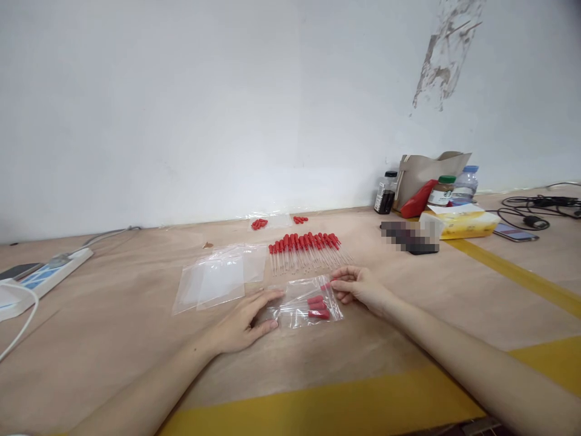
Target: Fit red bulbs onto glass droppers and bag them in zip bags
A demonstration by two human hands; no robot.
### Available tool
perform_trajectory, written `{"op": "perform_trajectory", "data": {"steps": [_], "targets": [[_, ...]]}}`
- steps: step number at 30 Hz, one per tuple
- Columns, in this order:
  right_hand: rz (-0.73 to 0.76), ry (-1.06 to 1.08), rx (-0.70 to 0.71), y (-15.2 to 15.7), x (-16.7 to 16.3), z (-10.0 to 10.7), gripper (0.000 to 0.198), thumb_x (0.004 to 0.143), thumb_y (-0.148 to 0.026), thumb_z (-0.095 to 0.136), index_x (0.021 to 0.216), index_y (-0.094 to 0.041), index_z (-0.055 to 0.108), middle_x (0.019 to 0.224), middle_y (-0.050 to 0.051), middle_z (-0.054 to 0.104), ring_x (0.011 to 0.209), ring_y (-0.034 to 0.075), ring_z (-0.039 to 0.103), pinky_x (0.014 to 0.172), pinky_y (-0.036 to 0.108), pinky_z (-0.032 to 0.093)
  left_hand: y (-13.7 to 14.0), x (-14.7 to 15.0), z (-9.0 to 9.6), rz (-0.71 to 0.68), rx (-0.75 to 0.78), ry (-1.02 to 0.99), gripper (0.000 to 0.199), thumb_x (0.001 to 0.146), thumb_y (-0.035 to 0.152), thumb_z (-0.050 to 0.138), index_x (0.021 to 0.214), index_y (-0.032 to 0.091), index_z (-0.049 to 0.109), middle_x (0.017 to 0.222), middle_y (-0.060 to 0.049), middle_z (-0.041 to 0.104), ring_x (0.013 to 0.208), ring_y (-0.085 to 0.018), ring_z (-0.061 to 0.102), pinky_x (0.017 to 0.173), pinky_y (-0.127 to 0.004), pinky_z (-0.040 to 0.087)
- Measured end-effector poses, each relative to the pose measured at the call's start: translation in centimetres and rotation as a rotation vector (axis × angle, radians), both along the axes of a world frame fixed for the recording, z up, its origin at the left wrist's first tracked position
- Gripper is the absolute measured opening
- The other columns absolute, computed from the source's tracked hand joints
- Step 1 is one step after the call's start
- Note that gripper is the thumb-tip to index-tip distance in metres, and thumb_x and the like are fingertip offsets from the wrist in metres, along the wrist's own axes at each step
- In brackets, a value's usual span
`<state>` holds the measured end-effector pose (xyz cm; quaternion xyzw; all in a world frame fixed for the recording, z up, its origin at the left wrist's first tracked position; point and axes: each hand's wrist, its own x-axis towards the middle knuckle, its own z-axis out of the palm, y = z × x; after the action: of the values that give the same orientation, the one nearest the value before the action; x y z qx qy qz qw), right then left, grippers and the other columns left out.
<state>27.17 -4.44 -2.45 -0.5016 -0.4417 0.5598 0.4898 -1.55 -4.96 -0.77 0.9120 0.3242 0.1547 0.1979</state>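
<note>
The left hand [240, 322], thumb and fingers parted, apparently steadies the bag [295, 312]; at the bag's right end, the right hand [361, 287] pinches a red-bulbed dropper [325, 286].

Clear plastic bag [297, 318]: lying flat, film wrinkled and glossy, mouth edge toward the right. Inside, three droppers [318, 307] with red bulbs, stacked roughly parallel; bulbs point right, transparent stems left. Upper dropper [325, 286]: red bulb at the bag's top right corner, slightly angled; whether fully inside cannot be told.

Loose droppers [304, 242]: dense row just beyond the bag, red bulbs away from the near edge, thin clear stems toward it; right end fans outward. Flat clear bags [218, 281]: overlapping, left of the row, smooth and slightly skewed.
</note>
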Motion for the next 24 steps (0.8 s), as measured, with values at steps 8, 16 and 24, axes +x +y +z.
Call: {"op": "perform_trajectory", "data": {"steps": [8, 16, 24], "targets": [[0.042, -0.179, 0.096, 0.2, -1.9, -0.3, 0.021, 0.056, -0.026, 0.071, 0.063, -0.014, 0.054, 0.045, -0.005, 0.054, 0.035, 0.004, 0.042, 0.034, 0.015, 0.032, 0.0, 0.0, 0.0, -0.004, 0.015, 0.002, 0.047, 0.087, 0.033, 0.045, 0.131, 0.029, 0.031, 0.135, -0.003, 0.039, 0.122, -0.021, 0.037, 0.101, -0.04, 0.032], [-0.038, -0.375, 0.107, 1.9, -0.2, 0.2, 0.015, 0.065, -0.029, 0.06, 0.072, -0.016, 0.055, 0.041, -0.007, 0.048, 0.031, 0.006, 0.038, 0.031, 0.016, 0.027, -0.1, 0.2, 0.2, -0.013, 0.034, -0.002, 0.037, 0.087, 0.033, 0.045, 0.123, 0.028, 0.043, 0.133, -0.003, 0.041, 0.123, -0.021, 0.036, 0.101, -0.04, 0.032], [-0.273, -0.923, 0.291, 10.5, -0.4, 2.4, 0.011, 0.064, -0.02, 0.059, 0.073, -0.014, 0.062, 0.075, 0.005, 0.064, 0.073, 0.015, 0.058, 0.065, 0.022, 0.041, -0.1, 0.4, 0.3, -0.047, 0.051, -0.014, 0.035, 0.088, 0.032, 0.044, 0.122, 0.026, 0.046, 0.13, -0.004, 0.045, 0.12, -0.02, 0.039, 0.1, -0.038, 0.034]]}}
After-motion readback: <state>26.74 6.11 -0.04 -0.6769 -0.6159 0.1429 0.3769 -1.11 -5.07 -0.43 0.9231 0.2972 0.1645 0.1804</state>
